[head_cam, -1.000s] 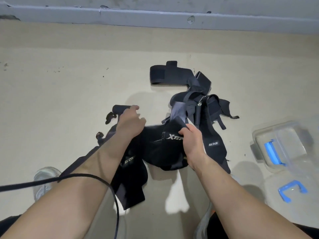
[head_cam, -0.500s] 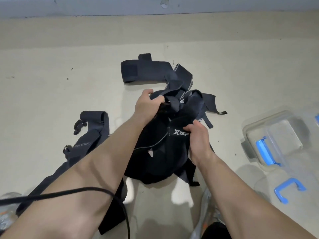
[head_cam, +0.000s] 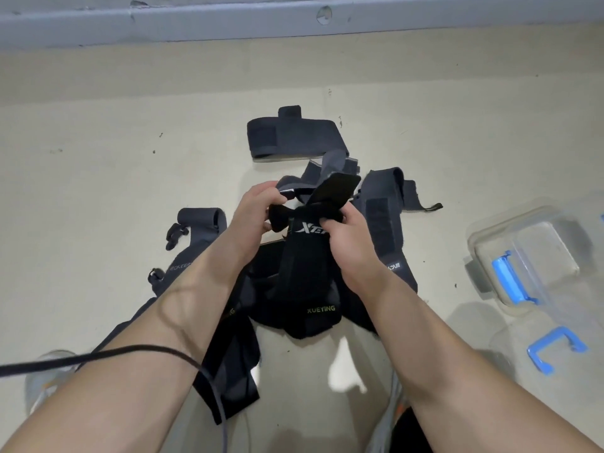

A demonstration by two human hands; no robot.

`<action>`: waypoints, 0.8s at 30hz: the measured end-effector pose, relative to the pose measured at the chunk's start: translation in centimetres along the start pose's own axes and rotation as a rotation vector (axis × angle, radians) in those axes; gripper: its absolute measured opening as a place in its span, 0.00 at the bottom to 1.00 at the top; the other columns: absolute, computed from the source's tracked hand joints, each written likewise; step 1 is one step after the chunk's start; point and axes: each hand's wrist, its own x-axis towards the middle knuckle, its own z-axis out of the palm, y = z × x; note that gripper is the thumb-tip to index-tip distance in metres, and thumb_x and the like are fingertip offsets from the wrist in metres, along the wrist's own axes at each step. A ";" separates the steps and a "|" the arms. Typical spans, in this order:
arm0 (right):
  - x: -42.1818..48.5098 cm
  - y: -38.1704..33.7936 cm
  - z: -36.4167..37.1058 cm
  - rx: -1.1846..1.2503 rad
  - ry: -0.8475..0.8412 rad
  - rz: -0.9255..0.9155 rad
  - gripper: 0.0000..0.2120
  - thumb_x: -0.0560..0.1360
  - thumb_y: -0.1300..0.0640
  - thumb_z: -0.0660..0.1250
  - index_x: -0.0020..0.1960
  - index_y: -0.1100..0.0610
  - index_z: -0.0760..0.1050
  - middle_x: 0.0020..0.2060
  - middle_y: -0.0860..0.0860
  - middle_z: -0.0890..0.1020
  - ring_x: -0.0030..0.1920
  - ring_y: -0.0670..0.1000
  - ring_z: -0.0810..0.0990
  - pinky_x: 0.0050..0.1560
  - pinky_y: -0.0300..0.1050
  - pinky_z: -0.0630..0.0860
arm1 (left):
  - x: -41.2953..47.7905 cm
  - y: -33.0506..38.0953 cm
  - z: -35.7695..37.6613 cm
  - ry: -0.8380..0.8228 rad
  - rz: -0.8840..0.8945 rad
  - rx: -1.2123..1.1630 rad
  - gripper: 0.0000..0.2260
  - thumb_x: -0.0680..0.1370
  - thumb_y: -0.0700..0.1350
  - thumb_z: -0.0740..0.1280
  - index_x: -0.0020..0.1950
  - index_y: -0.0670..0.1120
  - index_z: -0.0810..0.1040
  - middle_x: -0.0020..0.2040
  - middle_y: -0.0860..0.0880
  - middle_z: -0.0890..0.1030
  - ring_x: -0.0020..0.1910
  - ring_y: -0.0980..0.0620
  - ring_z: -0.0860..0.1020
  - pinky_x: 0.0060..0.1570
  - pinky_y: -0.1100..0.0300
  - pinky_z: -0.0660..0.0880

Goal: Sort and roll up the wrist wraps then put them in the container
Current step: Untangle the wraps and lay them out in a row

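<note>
Fingers (head_cam: 274,197): both sets curled tight on the bunched upper end of one black wrist wrap (head_cam: 305,269), left hand (head_cam: 256,210) and right hand (head_cam: 354,240) close together, apparently freeing it for rolling. Wrap: white logo, tail draped on the pile (head_cam: 382,230) on the floor (head_cam: 98,191). Container (head_cam: 555,237): clear, off right, well apart.
</note>
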 end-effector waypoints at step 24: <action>-0.1 3.1 -2.8 -0.907 -0.117 -0.185 0.14 0.77 0.66 0.58 0.45 0.48 0.74 0.42 0.46 0.82 0.45 0.52 0.81 0.49 0.54 0.79 | -2.0 0.5 -7.4 -0.046 -0.192 -0.631 0.30 0.80 0.55 0.49 0.74 0.38 0.69 0.66 0.31 0.78 0.67 0.33 0.77 0.73 0.40 0.67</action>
